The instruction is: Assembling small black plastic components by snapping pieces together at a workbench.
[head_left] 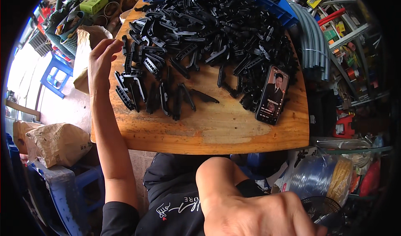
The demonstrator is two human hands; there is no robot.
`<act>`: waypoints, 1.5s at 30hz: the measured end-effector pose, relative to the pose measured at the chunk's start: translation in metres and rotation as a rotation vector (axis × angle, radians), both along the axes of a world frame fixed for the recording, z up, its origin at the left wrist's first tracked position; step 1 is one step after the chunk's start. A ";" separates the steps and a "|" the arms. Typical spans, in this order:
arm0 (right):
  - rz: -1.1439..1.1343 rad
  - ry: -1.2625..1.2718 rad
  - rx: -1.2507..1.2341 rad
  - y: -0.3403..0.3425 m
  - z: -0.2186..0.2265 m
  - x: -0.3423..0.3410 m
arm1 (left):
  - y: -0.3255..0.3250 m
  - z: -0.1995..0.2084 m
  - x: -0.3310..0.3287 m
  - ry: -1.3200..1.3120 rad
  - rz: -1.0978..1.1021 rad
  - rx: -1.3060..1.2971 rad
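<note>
Over the table's left edge, my left hand [102, 54] is raised beside an upright brown paper bag [85, 41]. Its fingers are loosely bent and apart, with no held thing visible. Just right of the fingertips stands a small black plastic part [124, 45], at the edge of a big heap of similar slotted black parts [209, 27]. Several loose parts [165, 98] lie nearer me on the wooden table [217, 129]. My right hand [267, 215] is lifted close to the camera at the bottom, its fingers curled in. Whatever they may grip is hidden.
A phone [272, 96] with a lit screen leans on the heap's right side. Blue crates [267, 4] stand behind the heap. Coiled grey hoses [313, 48] and crowded shelves line the right. Another paper bag [58, 144] rests on a blue stool [56, 194] at lower left.
</note>
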State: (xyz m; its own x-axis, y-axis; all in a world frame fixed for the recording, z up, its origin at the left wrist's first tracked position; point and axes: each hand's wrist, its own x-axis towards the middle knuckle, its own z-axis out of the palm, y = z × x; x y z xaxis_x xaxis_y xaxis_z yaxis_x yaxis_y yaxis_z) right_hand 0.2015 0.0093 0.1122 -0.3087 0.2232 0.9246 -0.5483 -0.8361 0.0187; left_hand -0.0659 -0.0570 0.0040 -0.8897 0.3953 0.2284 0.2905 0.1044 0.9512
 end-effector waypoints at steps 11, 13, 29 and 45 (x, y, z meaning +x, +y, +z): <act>-0.693 0.269 -0.333 -0.021 0.010 -0.026 | 0.000 -0.002 0.002 -0.015 -0.005 0.011; -0.699 0.276 -0.317 -0.015 0.005 -0.019 | -0.001 0.000 0.003 -0.009 0.009 0.007; -0.285 0.211 0.104 -0.001 -0.004 -0.007 | 0.000 -0.003 -0.004 -0.027 -0.009 -0.020; -0.465 0.250 -0.060 0.001 0.001 -0.019 | -0.005 -0.004 -0.004 -0.019 -0.014 -0.014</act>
